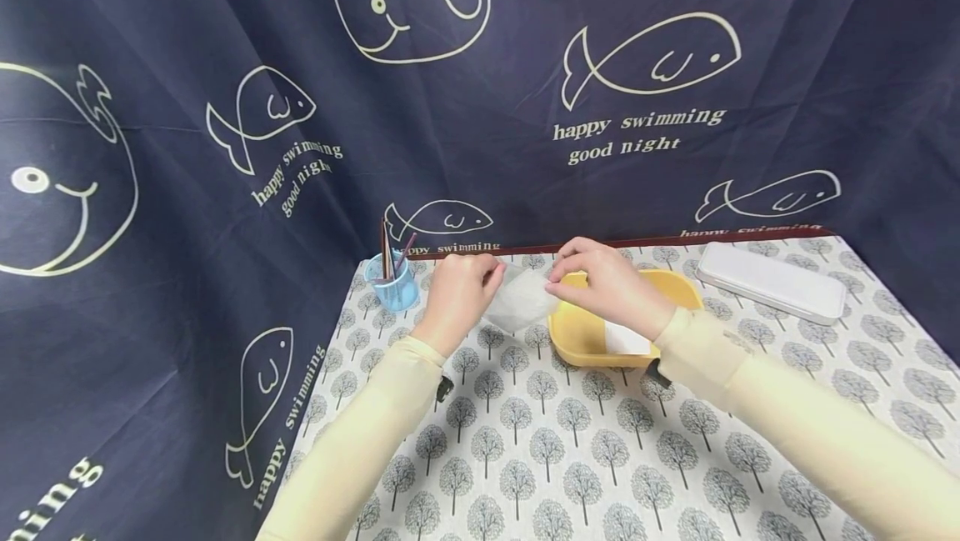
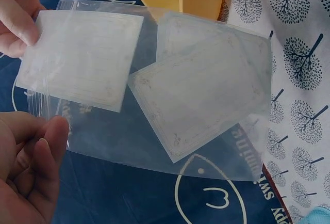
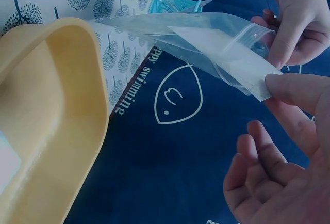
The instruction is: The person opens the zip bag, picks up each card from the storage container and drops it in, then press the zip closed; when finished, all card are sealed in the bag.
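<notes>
A clear zip-top plastic bag (image 2: 139, 144) hangs between the two hands above the table, its mouth toward them. My left hand (image 1: 457, 295) pinches the bag at its zip edge. With thumb and fingertips my right hand (image 1: 606, 284) grips the corner of a pale card (image 2: 82, 59), which lies partly inside the mouth. Deeper in the bag, two more pale cards (image 2: 201, 92) with fine printed borders overlap at an angle. The yellow bin (image 1: 592, 357) stands below the right hand and holds a white piece (image 1: 624, 341).
A light blue mesh cup (image 1: 397, 293) with pencils stands at the back left. At the back right lies a white oblong case (image 1: 772, 278). The tree-print tablecloth (image 1: 547, 441) covers the table, and a navy curtain (image 1: 510, 141) hangs behind it.
</notes>
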The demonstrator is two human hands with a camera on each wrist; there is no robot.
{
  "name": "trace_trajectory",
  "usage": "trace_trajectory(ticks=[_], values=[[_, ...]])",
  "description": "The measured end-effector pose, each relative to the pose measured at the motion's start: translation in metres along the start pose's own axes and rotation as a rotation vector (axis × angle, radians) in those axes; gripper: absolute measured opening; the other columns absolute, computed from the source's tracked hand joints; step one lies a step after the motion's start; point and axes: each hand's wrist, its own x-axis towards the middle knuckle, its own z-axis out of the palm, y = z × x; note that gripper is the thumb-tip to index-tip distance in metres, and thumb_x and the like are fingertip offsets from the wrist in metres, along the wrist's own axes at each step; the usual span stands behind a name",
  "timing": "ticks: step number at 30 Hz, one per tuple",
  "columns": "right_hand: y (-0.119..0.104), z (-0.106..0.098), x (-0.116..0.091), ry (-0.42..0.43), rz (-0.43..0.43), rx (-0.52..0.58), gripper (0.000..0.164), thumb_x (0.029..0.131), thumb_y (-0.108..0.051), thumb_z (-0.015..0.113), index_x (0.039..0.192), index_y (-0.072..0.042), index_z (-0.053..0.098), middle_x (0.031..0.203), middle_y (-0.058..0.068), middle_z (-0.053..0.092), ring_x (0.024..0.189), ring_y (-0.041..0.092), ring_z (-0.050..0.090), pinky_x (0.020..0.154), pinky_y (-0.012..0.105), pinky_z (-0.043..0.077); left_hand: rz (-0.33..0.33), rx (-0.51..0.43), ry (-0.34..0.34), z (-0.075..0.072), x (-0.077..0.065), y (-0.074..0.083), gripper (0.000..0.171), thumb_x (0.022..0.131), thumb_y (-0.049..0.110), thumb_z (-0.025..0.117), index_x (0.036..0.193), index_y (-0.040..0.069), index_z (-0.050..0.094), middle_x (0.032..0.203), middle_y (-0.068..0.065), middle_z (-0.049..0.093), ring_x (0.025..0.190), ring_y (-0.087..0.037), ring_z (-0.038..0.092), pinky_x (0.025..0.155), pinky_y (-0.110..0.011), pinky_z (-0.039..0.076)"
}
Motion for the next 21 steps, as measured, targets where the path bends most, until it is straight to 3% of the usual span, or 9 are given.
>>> trace_trajectory(ticks=[9,21], values=[[0.001,0.013,0.008,-0.098,-0.023,-0.035,0.011,0.095,-0.019,0.079,0.100,-0.010,0.082,0.120,0.008,0.070,0.113,0.028,0.066,0.102,0.049,0.050,0.029,0.012,0.004,0.002,0.001,0.002,0.016,0.099,0.015,0.072,0.086,0.007,0.079,0.077,-0.005,0.076,0.061,-0.018,0.070,0.059,-0.029,0.056],[-0.001,0.027,0.021,-0.198,-0.126,-0.131,0.006,0.095,-0.009,0.076,0.098,-0.006,0.081,0.117,0.013,0.071,0.113,0.034,0.065,0.104,0.050,0.049,0.071,0.018,0.030,0.004,0.002,0.007,0.018,0.098,0.014,0.073,0.081,0.009,0.077,0.072,-0.002,0.075,0.059,-0.017,0.068,0.058,-0.032,0.055]])
